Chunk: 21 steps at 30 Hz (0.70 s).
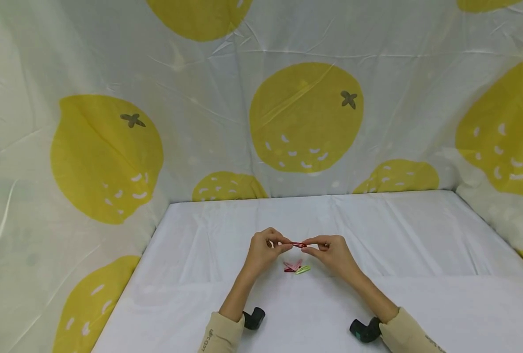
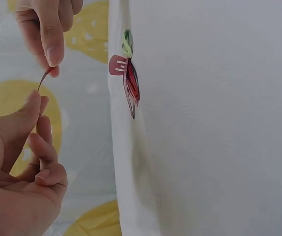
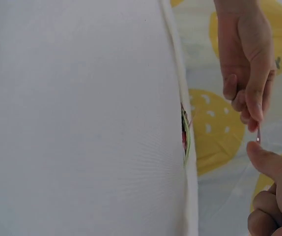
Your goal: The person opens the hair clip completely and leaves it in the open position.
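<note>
Both hands hold a red hair clip (image 1: pixel 299 244) between them, raised above the white table. The left hand (image 1: pixel 264 250) pinches its left end between thumb and index finger; the right hand (image 1: pixel 331 251) pinches its right end the same way. In the left wrist view the red clip (image 2: pixel 44 77) spans the gap between the left hand (image 2: pixel 20 157) and the right hand (image 2: pixel 47 29). The right wrist view shows the clip (image 3: pixel 258 133) edge-on, partly hidden by fingertips. Below the hands lie pink and red clips (image 1: pixel 292 266) beside a light green clip (image 1: pixel 303 269).
A white cloth covers the table (image 1: pixel 177 255). Behind and beside it hangs a curtain (image 1: pixel 217 117) with a yellow lemon print. Black devices (image 1: pixel 254 318) sit at both wrists, next to the beige sleeves (image 1: pixel 222 333).
</note>
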Each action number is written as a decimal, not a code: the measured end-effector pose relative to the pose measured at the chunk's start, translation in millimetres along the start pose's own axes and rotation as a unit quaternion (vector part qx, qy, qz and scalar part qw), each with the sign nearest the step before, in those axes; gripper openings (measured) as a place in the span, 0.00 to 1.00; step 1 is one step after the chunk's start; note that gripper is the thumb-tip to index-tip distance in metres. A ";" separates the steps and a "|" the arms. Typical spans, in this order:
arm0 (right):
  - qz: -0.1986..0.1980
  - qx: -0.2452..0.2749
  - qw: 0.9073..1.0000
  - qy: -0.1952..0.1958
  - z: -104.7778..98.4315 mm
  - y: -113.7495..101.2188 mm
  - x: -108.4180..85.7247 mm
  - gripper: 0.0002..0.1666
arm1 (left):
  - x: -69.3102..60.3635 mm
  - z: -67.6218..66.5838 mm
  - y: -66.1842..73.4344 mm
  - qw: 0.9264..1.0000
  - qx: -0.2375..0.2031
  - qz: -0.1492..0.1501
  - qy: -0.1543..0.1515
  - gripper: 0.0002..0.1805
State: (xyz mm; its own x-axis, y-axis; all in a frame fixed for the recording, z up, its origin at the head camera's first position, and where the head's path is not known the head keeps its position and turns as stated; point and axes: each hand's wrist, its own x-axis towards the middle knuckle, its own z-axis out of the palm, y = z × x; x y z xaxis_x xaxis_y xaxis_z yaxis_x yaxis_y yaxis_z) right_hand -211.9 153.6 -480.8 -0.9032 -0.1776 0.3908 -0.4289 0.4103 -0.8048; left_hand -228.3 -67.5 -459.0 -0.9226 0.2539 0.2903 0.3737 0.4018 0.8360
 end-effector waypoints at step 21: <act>0.118 0.080 0.989 0.033 0.9 -3.9 -1.2 0.09 | -1.9 5.9 -0.1 0.996 -0.051 0.038 0.055 0.03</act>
State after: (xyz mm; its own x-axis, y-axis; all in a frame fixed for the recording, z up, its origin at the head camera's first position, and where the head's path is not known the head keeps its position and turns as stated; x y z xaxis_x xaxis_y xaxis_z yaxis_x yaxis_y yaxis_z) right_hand -209.2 151.4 -478.5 -0.9775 -0.0333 0.2083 -0.2090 0.2847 -0.9355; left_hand -226.0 -62.9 -462.5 -0.8988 0.1804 0.3996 0.4369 0.2916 0.8509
